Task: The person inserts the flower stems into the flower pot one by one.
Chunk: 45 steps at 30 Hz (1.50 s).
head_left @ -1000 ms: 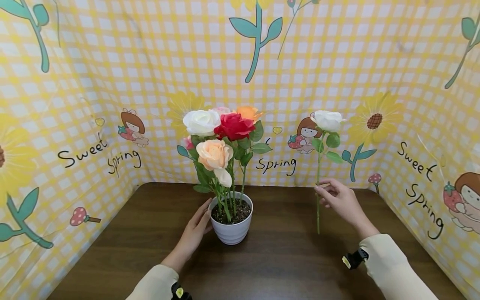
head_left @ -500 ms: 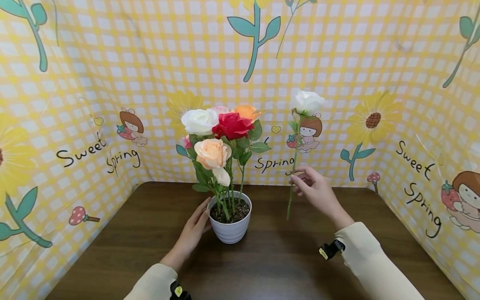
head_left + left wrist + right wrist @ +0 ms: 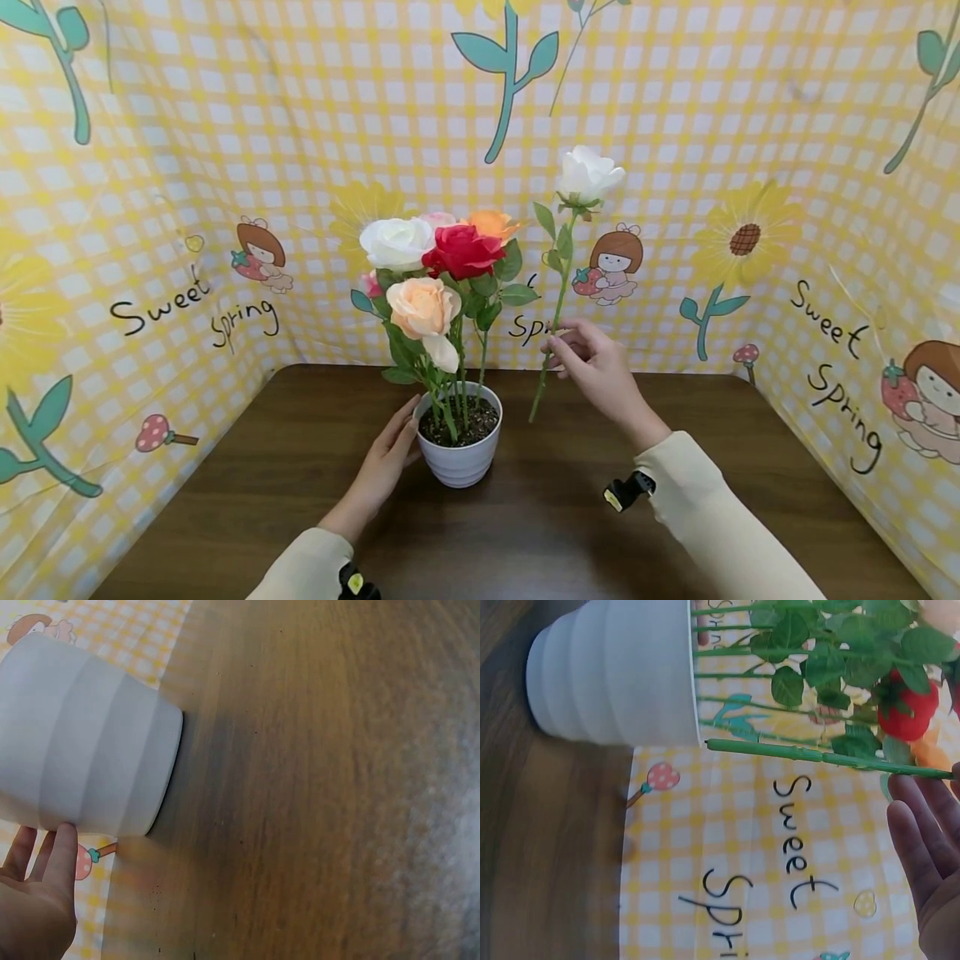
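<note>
My left hand (image 3: pixel 384 454) rests against the left side of a white ribbed flowerpot (image 3: pixel 459 462). In the left wrist view its fairly straight fingers (image 3: pixel 60 859) touch the pot's wall. Dark soil fills the pot, and several roses stand in it: a white rose (image 3: pixel 396 243), a red rose (image 3: pixel 465 252), a peach rose (image 3: pixel 424 308), an orange rose (image 3: pixel 491 225) and pink ones partly hidden. To the right, my right hand (image 3: pixel 600 371) pinches the stem of another white rose (image 3: pixel 590 175), tilted with its bloom up and right. Its bare stem end (image 3: pixel 727 746) hangs near the pot's rim, above the table.
The pot stands on a dark brown wooden table (image 3: pixel 525 533). Yellow checked cloth (image 3: pixel 300 150) printed with flowers and cartoon girls walls the back and both sides.
My right hand has carried the white rose left and up, toward the pot. Its stem has gone from upright to tilted, with the lower end leaning to the pot. The left hand stays put.
</note>
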Tool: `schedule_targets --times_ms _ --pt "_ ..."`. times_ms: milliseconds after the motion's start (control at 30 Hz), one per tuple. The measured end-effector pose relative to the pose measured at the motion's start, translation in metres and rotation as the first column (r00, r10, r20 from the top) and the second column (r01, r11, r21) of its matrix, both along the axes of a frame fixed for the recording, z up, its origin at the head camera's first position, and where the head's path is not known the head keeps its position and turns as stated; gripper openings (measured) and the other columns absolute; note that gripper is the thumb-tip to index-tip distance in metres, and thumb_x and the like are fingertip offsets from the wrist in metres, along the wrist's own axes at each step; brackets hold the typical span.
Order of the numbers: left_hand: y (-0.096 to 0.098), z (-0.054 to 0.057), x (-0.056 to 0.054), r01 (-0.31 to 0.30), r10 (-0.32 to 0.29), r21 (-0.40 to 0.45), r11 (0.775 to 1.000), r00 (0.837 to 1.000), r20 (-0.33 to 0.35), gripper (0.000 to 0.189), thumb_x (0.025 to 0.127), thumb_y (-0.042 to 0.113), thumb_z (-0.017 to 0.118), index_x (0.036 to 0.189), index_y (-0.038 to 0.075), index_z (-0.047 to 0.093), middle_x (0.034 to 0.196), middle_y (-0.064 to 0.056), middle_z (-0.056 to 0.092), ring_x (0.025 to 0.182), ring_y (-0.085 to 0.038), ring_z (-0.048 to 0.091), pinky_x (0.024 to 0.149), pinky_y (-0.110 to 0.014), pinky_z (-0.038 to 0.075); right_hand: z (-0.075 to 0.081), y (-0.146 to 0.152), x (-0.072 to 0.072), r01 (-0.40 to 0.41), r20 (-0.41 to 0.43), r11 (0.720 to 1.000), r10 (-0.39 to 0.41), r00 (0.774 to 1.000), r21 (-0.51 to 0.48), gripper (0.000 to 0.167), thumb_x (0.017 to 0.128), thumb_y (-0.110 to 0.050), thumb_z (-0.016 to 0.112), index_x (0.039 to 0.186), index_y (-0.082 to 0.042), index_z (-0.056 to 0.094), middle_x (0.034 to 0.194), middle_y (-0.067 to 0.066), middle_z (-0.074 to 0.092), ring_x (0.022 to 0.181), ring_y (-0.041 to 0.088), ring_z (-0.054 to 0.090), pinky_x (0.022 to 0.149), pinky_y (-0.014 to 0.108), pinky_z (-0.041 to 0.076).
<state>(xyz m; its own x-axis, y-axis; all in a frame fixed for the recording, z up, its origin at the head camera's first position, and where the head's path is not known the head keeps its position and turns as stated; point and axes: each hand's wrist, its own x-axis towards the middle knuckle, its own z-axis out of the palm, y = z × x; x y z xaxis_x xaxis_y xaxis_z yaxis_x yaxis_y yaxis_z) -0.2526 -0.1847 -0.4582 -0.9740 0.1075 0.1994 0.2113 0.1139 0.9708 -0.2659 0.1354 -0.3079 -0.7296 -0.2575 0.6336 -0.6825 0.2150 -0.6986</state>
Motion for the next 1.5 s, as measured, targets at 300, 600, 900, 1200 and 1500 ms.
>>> schedule_targets --times_ms 300,600,900,1200,1500 --pt "0.001 0.001 0.000 -0.001 0.001 0.005 1.000 1.000 -0.004 0.048 0.110 0.033 0.041 0.157 0.027 0.033 0.161 -0.012 0.027 0.144 -0.035 0.028 0.105 -0.058 0.042 0.004 -0.025 0.000 -0.062 -0.023 0.998 0.062 0.998 0.005 0.019 0.102 -0.002 0.056 0.119 0.004 0.061 0.097 0.021 0.071 0.083 0.038 0.070 0.063 0.051 0.058" --pt "0.002 0.001 0.001 -0.009 0.009 0.000 1.000 1.000 0.007 0.048 0.110 0.033 0.042 0.157 0.027 0.034 0.161 -0.011 0.027 0.144 -0.034 0.029 0.104 -0.056 0.043 -0.001 -0.043 -0.003 -0.075 -0.031 0.997 0.075 0.997 0.022 0.019 0.103 -0.002 0.055 0.119 0.004 0.061 0.098 0.020 0.071 0.082 0.033 0.071 0.062 0.048 0.059" --pt "0.001 0.002 0.001 -0.016 0.016 -0.009 1.000 1.000 0.005 0.048 0.110 0.035 0.042 0.157 0.028 0.034 0.162 -0.011 0.027 0.145 -0.034 0.028 0.104 -0.056 0.044 -0.032 -0.056 -0.034 -0.069 -0.019 0.997 0.069 0.997 0.017 0.019 0.102 -0.004 0.057 0.120 0.001 0.062 0.095 0.018 0.071 0.080 0.035 0.070 0.061 0.050 0.058" --pt "0.001 0.002 0.000 -0.019 0.019 -0.010 1.000 1.000 0.005 0.049 0.110 0.033 0.042 0.157 0.025 0.034 0.161 -0.013 0.029 0.143 -0.035 0.031 0.103 -0.055 0.044 -0.043 -0.057 -0.044 -0.083 -0.078 0.994 0.089 0.993 0.077 0.015 0.103 -0.011 0.059 0.116 -0.004 0.063 0.092 0.015 0.072 0.076 0.023 0.070 0.057 0.029 0.057" --pt "0.002 0.002 0.001 -0.021 0.021 -0.008 1.000 1.000 0.011 0.049 0.110 0.035 0.042 0.157 0.026 0.034 0.161 -0.012 0.028 0.143 -0.034 0.031 0.104 -0.055 0.044 -0.056 -0.063 -0.046 -0.052 -0.112 0.988 0.069 0.991 0.147 0.009 0.103 -0.013 0.059 0.108 -0.009 0.064 0.085 0.004 0.070 0.066 0.016 0.064 0.055 0.027 0.052"
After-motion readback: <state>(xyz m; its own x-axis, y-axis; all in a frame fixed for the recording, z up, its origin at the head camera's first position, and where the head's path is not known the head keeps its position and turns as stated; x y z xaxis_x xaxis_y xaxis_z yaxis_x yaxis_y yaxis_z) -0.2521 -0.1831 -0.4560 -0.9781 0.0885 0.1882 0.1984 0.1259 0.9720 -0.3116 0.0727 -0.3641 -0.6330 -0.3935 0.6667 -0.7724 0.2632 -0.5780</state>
